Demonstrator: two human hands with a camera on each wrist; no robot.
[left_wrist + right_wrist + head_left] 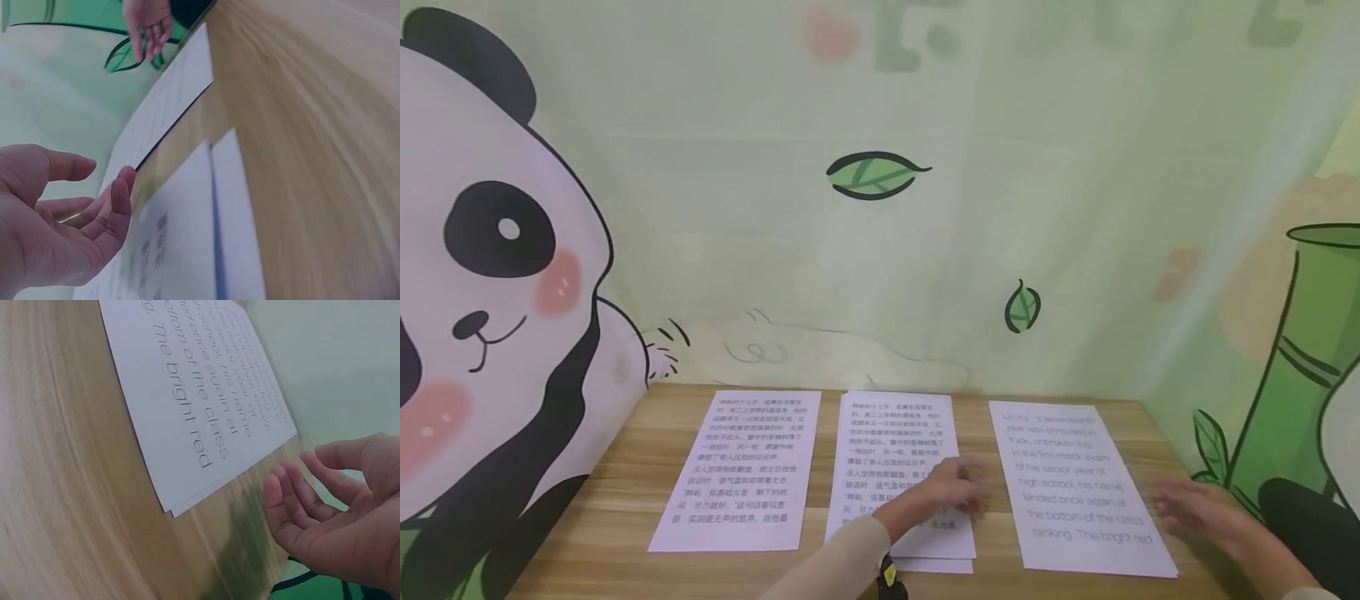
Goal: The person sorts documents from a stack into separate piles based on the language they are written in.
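Three lots of printed paper lie on a wooden table. My left hand point(951, 490) hovers over the right edge of the middle papers point(895, 467), fingers loosely bent with nothing in them. Those middle sheets carry Chinese text and sit slightly askew, a lower one peeking out. Beside the right edge of the English-text papers point(1067, 492) is my right hand point(1206, 517), held above the table, its fingers relaxed and holding nothing. In the right wrist view, a second sheet edge shows under the English page point(187, 425). A Chinese-text sheet point(737, 471) lies at the left.
The wooden table point(610, 500) backs onto a pale green cloth point(737, 208) printed with leaves, a large panda point(497, 317) at the left and bamboo point(1292, 350) at the right. A dark band with a yellow mark point(890, 575) is on the left wrist.
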